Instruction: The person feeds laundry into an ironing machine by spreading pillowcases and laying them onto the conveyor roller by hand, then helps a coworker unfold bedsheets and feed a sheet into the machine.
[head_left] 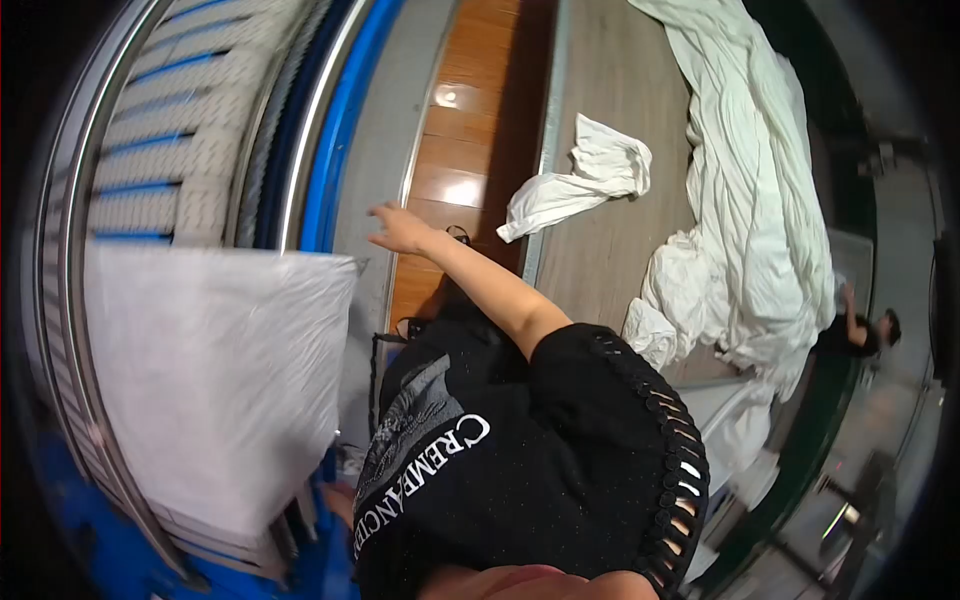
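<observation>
At the far left, a curved metal rail borders a bed of white woven belts, between which blue strips are exposed. The near part of the belts is covered by a spread white cloth; its far edge is nearly straight, and its surface is blurred, so full contact with the belts cannot be confirmed. To the right, the bed is flanked by a bright metal bar, a blue edge strip and a grey panel.

Beside the near right corner of the spread cloth, only a blurred patch of the left hand or wrist is shown; the state of its fingers cannot be told. The right hand is extended over the grey panel, with fingers spread and nothing grasped.

Farther right, beyond the brown floor, a crumpled white cloth is laid on a work table, one end overhanging the left edge. A heap of white sheeting is piled along the table's right side. A co-worker is positioned at the far right.

The step in hand is judged to be the laying out of the spread cloth. For the next move, flat, unfolded edges would be required.
</observation>
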